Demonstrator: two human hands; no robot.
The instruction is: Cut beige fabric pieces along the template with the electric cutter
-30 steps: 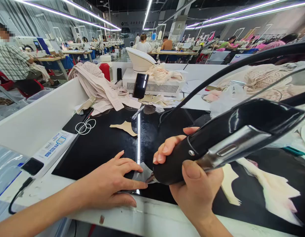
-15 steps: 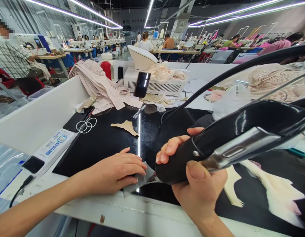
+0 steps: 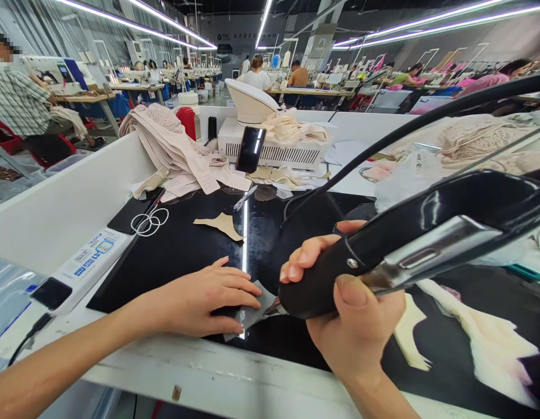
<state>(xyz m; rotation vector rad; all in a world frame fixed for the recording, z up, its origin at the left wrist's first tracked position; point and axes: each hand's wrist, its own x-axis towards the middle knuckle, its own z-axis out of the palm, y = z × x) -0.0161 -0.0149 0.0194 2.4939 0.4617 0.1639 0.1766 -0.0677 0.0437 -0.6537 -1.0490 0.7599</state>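
My left hand (image 3: 213, 298) lies flat with its fingers stretched over a small translucent grey sheet (image 3: 258, 305) on the black mat. Held in my right hand (image 3: 357, 314) is a black corded hand tool (image 3: 361, 256) with a silver lever. Its small metal tip (image 3: 275, 308) meets the sheet's right edge, just beyond my left fingertips; whether it presses on the sheet I cannot tell. My right thumb rests beside the lever. Past my left hand lies a beige cut piece (image 3: 221, 225). A cream piece (image 3: 412, 334) and a pale padded piece (image 3: 488, 337) lie to the right.
A black mat (image 3: 174, 256) covers the white table. A phone (image 3: 251, 149) leans on a white scale (image 3: 274, 142). Beige strips (image 3: 174, 151) are heaped back left. A white cable (image 3: 148, 222) and a labelled box (image 3: 91, 262) lie left. The tool's thick cord (image 3: 409, 125) arches across the right.
The tool and my right hand have shifted slightly right, with the tip still at the sheet's edge. My left thumb has spread a little, and more of the sheet shows.
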